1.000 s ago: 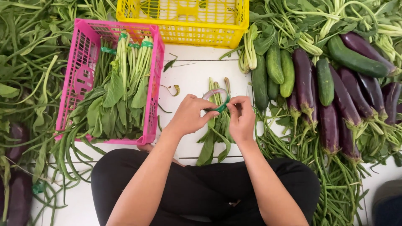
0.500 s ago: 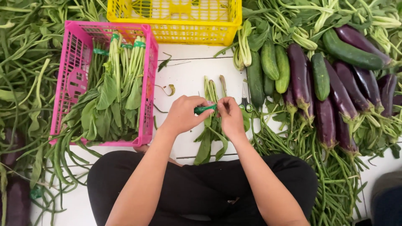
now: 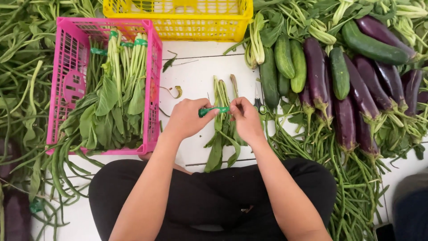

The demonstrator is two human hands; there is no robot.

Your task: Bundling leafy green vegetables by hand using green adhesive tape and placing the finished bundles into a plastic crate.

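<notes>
Centre: a small bunch of leafy green stalks (image 3: 223, 129) lies on the white tiled floor (image 3: 196, 80), in front of the seated person's black-trousered lap (image 3: 214, 196).
Hands: left hand (image 3: 187, 118) and right hand (image 3: 245, 118) meet over the bunch, a green band of tape (image 3: 214, 110) between them.
Left: pink plastic crate (image 3: 154, 80) holding tied leafy bundles (image 3: 111, 98); loose long beans (image 3: 22, 89) beyond it.
Behind: yellow plastic crate (image 3: 178, 24).
Right: green cucumbers (image 3: 290, 67), then purple aubergines (image 3: 347, 102), lying on long beans.
</notes>
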